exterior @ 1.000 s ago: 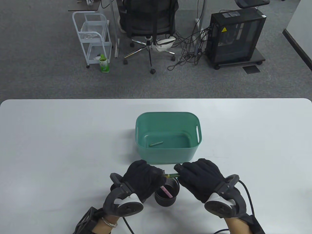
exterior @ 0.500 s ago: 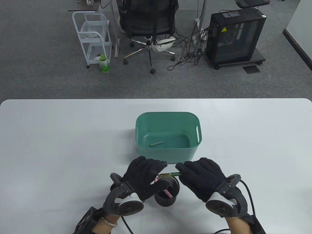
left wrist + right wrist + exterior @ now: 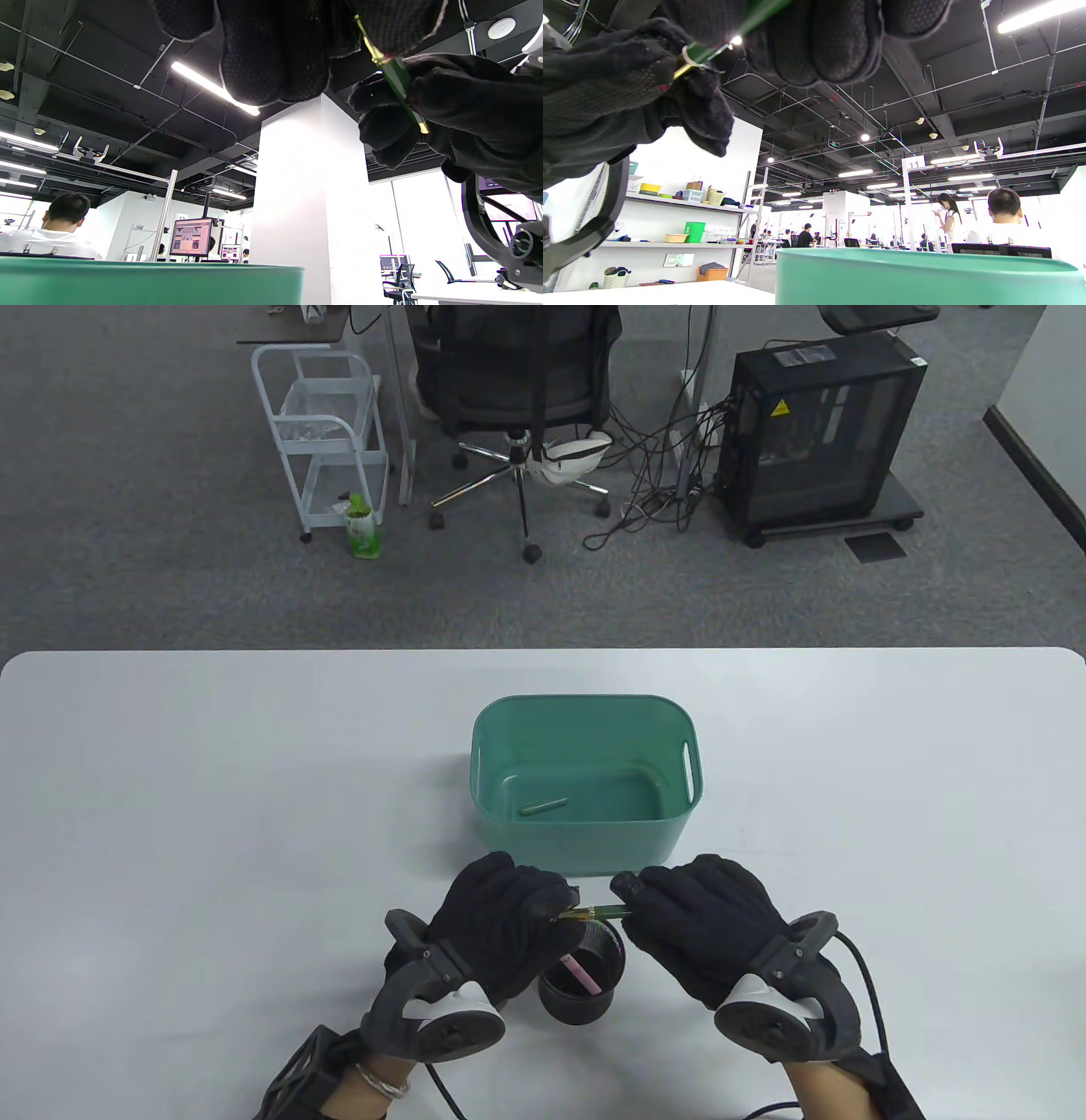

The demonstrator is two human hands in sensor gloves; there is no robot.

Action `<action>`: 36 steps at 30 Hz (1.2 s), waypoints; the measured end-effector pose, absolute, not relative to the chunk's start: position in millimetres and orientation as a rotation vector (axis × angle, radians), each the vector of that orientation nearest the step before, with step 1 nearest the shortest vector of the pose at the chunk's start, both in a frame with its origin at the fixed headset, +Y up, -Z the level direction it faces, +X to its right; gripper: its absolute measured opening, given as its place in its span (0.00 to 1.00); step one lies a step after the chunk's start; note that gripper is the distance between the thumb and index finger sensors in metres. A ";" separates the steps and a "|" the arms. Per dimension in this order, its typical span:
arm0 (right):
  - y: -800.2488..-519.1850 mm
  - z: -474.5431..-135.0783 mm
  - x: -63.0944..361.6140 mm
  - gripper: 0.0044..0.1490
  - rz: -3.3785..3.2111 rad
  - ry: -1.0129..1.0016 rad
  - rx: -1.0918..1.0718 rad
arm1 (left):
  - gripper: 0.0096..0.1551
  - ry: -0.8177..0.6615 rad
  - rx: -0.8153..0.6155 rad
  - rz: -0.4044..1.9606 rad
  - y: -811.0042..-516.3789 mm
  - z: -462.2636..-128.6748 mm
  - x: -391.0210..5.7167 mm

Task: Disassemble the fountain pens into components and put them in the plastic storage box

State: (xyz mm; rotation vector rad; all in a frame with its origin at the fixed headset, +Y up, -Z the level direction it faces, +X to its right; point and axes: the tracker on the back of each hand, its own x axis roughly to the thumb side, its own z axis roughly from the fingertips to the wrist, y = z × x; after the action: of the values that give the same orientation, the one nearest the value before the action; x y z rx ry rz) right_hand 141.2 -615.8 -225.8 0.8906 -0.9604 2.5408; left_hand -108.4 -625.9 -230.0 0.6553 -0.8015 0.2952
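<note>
- Between my two hands, just above the black mesh pen cup point(image 3: 582, 984), I see the green fountain pen point(image 3: 604, 911) held level, with each end pinched.
- My left hand point(image 3: 501, 925) has its fingers curled round the pen's left end, the gold-coloured tip side; in the left wrist view the pen point(image 3: 392, 76) runs from those fingers across to the other glove.
- My right hand point(image 3: 700, 925) is clamped on the pen's right end, fingers curled over it; the right wrist view shows the green shaft point(image 3: 702, 53) crossing to the left glove.
- Just beyond both hands sits the green plastic storage box point(image 3: 585, 848) on the white surface point(image 3: 212, 814), with one green pen part point(image 3: 544, 806) lying on its floor.
- Below the hands, inside the cup, a pink pen point(image 3: 581, 973) leans.
</note>
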 end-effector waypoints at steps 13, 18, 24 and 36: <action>-616.0 -225.7 140.0 0.27 2.534 -0.956 0.900 | 0.27 -0.799 0.671 0.327 -625.8 -232.1 -110.1; -616.2 -225.1 139.2 0.27 2.529 -0.952 0.907 | 0.29 -0.800 0.671 0.337 -625.9 -232.5 -110.8; -616.5 -224.4 137.9 0.27 2.527 -0.948 0.918 | 0.31 -0.798 0.680 0.351 -625.7 -233.0 -112.1; -616.3 -224.5 138.5 0.27 2.531 -0.951 0.912 | 0.37 -0.812 0.672 0.323 -626.4 -231.0 -111.5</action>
State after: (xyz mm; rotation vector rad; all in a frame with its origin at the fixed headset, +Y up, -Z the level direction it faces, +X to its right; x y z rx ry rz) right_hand 138.5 -616.3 -224.5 0.9116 -0.9513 2.5305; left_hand -111.5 -626.4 -231.0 0.6725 -0.8120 0.3229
